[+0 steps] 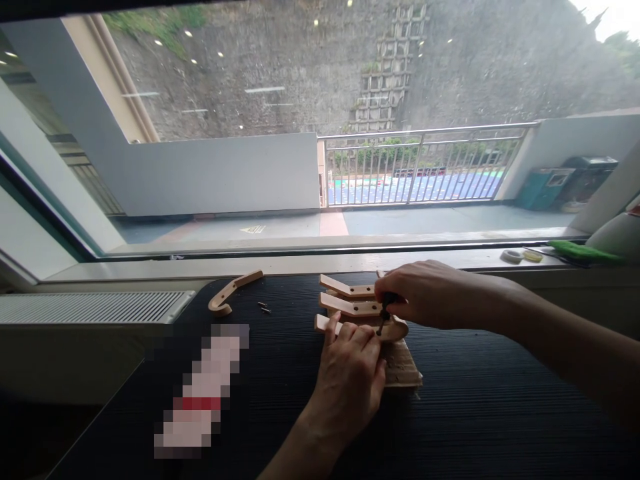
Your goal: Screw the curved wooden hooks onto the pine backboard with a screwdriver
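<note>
A wooden rack point(400, 363) with three wooden hooks point(347, 305) lies on the black ribbed mat point(475, 407). My left hand point(350, 380) presses down on the rack, fingers curled over its nearest hook. My right hand point(425, 293) is closed round a small dark-handled screwdriver point(384, 312), its tip pointing down at the base of the nearest hook. A loose wooden hook point(231, 293) lies apart to the left, with two small screws point(263, 307) beside it.
A blurred white and red object point(203, 393) lies on the mat at the left. Behind the mat runs a window sill point(300, 263) with tape rolls point(520, 256) and a green item point(583, 251) at the right. A radiator grille point(90, 307) sits at the left.
</note>
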`<state>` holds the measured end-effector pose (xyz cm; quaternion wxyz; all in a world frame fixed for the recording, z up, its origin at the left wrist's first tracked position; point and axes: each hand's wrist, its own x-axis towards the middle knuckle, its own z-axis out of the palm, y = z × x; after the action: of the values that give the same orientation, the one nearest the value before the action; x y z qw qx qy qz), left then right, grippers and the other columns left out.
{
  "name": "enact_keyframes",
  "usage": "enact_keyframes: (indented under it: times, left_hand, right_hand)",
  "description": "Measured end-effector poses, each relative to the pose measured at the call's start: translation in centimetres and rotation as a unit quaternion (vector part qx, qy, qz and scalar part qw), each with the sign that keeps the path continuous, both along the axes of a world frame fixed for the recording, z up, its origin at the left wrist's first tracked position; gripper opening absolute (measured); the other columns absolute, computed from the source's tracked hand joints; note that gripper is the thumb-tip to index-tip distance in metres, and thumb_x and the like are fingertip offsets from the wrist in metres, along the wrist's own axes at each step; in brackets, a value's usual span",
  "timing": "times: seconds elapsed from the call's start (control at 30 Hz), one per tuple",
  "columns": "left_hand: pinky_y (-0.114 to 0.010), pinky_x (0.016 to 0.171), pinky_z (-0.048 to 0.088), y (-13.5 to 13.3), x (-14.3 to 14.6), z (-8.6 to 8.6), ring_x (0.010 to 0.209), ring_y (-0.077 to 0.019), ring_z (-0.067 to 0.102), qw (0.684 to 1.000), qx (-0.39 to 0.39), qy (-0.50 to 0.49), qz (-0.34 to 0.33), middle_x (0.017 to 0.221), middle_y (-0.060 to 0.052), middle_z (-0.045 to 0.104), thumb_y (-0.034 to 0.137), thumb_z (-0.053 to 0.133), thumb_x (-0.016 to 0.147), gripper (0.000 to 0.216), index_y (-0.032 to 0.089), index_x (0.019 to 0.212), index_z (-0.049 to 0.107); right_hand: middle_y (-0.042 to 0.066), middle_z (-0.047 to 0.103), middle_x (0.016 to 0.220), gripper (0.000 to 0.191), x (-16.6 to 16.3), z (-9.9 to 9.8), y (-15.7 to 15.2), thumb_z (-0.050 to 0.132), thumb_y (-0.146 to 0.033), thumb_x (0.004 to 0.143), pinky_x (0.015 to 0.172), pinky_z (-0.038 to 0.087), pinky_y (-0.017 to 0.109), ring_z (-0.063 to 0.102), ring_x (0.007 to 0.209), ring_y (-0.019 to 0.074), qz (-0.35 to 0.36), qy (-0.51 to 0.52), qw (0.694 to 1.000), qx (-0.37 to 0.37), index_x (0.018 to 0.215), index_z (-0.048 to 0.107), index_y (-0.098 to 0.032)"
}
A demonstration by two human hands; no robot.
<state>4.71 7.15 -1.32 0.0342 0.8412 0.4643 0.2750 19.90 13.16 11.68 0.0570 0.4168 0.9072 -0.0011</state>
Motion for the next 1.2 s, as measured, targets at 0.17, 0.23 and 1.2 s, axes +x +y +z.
enact_keyframes:
  times: [0.17,0.23,1.2]
  left_hand:
    - [-0.053,0.112,0.014,0.1,0.0,0.0,0.104,-0.0216,0.05,1.0,-0.007,0.002,0.0,0.106,-0.001,0.06,0.024,0.047,0.086,0.025,0.024,0.108,0.058]
    - [-0.053,0.112,0.014,0.1,0.1,-0.1,0.104,-0.0214,0.05,1.0,-0.005,-0.001,-0.001,0.107,-0.001,0.06,0.024,0.047,0.086,0.025,0.024,0.108,0.058]
    - [-0.055,0.111,0.014,0.1,0.1,-0.3,0.104,-0.0217,0.051,1.0,0.015,-0.007,-0.004,0.108,-0.002,0.061,0.022,0.048,0.086,0.023,0.022,0.106,0.059]
  right_hand:
    - [0.002,0.064,0.068,0.023,-0.8,-0.4,0.0,0.048,-0.034,0.084,0.052,0.026,0.025,0.053,0.059,0.0145,-0.034,-0.022,0.999,0.022,0.074,0.062,-0.02]
    - [0.004,0.064,0.066,0.027,-1.2,-0.7,0.1,0.047,-0.038,0.085,0.05,0.025,0.025,0.055,0.058,0.0158,-0.052,-0.032,0.997,0.041,0.073,0.062,-0.018]
    - [0.007,0.066,0.069,0.032,-1.0,0.0,-0.1,0.046,-0.04,0.085,0.052,0.028,0.026,0.059,0.062,0.0184,-0.051,-0.063,0.996,0.048,0.076,0.067,-0.018]
